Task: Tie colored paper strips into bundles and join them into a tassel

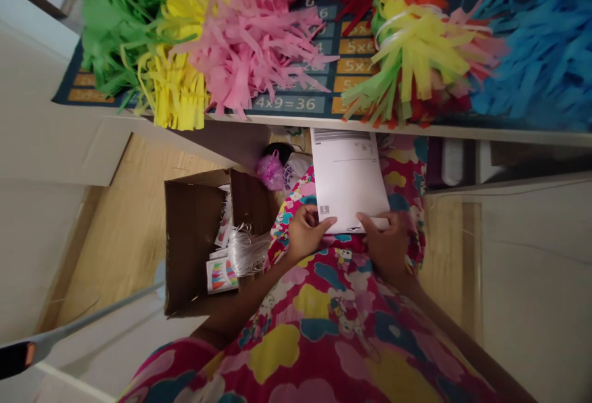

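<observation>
A white flat packet [348, 178] with small print rests on my lap, over colourful flowered fabric [324, 323]. My left hand [306, 232] grips its near left corner, fingers curled with the thumb on top. My right hand [385, 244] pinches its near right edge. Both hands sit just below the table edge [416, 128].
Fringed paper pom-poms lie on the table: green [115, 26], yellow [178, 76], pink [259, 45], a multicolour one [416, 51], blue [541, 45]. They rest on a multiplication-table mat [287, 103]. An open cardboard box [194, 236] on the wooden floor holds small packets and clear strands.
</observation>
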`<state>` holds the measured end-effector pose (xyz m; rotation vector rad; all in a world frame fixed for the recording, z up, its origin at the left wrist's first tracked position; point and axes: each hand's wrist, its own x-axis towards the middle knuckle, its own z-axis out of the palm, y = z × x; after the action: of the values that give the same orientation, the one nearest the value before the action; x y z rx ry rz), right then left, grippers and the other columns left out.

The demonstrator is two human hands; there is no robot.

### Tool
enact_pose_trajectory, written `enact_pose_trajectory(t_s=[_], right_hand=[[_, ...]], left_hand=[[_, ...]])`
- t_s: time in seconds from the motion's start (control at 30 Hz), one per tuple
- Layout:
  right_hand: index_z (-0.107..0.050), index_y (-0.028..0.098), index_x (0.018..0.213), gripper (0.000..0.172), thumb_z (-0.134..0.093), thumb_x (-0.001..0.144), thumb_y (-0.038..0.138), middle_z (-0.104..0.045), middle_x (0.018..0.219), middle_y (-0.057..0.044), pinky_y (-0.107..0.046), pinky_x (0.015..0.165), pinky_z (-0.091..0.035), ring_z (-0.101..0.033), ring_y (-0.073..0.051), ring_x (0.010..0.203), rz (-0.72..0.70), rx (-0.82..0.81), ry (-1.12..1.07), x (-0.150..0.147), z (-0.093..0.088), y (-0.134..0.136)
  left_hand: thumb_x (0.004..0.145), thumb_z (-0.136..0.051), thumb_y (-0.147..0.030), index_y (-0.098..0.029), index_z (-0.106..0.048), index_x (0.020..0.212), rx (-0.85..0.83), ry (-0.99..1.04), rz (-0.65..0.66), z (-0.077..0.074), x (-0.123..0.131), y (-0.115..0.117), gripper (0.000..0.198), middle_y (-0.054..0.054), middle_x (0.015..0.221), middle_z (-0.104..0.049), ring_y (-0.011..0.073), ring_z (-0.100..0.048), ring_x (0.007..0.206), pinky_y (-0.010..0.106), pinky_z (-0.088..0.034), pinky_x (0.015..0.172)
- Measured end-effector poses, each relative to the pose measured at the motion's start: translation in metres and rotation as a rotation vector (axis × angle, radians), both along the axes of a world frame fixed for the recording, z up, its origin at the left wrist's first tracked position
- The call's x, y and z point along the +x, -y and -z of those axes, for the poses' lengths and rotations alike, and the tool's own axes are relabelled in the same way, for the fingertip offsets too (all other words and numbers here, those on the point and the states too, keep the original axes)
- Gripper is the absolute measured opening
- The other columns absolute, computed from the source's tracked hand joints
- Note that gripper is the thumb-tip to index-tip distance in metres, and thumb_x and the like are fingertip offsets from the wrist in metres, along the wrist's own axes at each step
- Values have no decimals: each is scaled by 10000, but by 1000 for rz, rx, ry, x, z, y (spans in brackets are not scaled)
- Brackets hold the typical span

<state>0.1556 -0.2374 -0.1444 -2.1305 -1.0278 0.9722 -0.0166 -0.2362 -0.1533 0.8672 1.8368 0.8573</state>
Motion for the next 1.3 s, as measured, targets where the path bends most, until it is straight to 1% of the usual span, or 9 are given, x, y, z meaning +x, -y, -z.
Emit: enact_pose_trajectory(t_s=[0.2,0.37,0.53,0.67,0.77,0.87,0.97,1.13,1.3], right_hand=[[-472,152,1256,705,-668,741,592,-631,575,13,-336,544,-474,-590,-219,440,24,63,-189,10,-6,0],[-636,197,827,508,-621,700,688,-588,466,-7,-300,433,-387,-514,-187,395,-305,-279,-427,30,-12,0],[-644,197,637,416,-705,664,608,-578,436,9,-264,404,-336,-463,-149,367,-586,-347,-519,18,-18,-3],[-603,203,536,412,-626,782,533,-573,429,20,-242,399,-287,-416,-117,349,-936,-261,-468,-9,-38,-15],[-585,198,478,467,-604,819,517,-591,453,9,-240,455,-322,-472,-121,405,-1071,-7,-358,-25,-61,-23],[-620,203,471,474,-603,802,542,-608,471,-10,-256,522,-380,-534,-150,469,-948,275,-269,-35,-79,-26],[-635,203,471,522,-577,788,615,-615,470,-44,-288,516,-402,-555,-188,479,-576,439,-250,-41,-87,-24],[-701,200,559,586,-550,803,711,-649,515,-82,-345,544,-489,-600,-238,508,-185,535,-482,-41,-87,-21],[-705,205,597,565,-602,764,735,-662,532,-90,-358,524,-510,-582,-228,466,26,576,-609,-41,-86,-18]], left_hand=[[574,-848,-510,-163,-619,659,-29,282,22,0,-3,-3,424,-27,622,-595,104,-511,572,229,-393,553],[568,-841,-536,-159,-610,567,-52,338,41,-7,-22,15,443,-34,554,-582,95,-491,524,220,-389,523],[525,-860,-519,-150,-686,576,-98,322,40,-24,-57,60,412,-2,535,-632,125,-531,495,229,-402,486],[539,-848,-480,-168,-730,637,-18,241,-22,-47,-80,93,348,27,636,-713,180,-623,600,282,-499,600],[567,-828,-435,-177,-734,668,94,144,-123,-62,-91,99,292,33,684,-738,211,-656,657,322,-536,672],[589,-815,-425,-177,-740,738,251,106,-214,-72,-89,78,299,40,749,-752,219,-670,716,339,-545,738],[587,-808,-524,-179,-706,712,460,205,-255,-76,-64,34,381,27,687,-711,192,-635,659,328,-544,707],[703,-654,-728,-188,-609,601,577,298,-35,-94,6,-35,552,24,576,-611,168,-569,558,295,-508,537],[702,-655,-748,-187,-622,715,466,535,227,-125,47,-48,562,-16,543,-541,109,-442,390,255,-403,358]])
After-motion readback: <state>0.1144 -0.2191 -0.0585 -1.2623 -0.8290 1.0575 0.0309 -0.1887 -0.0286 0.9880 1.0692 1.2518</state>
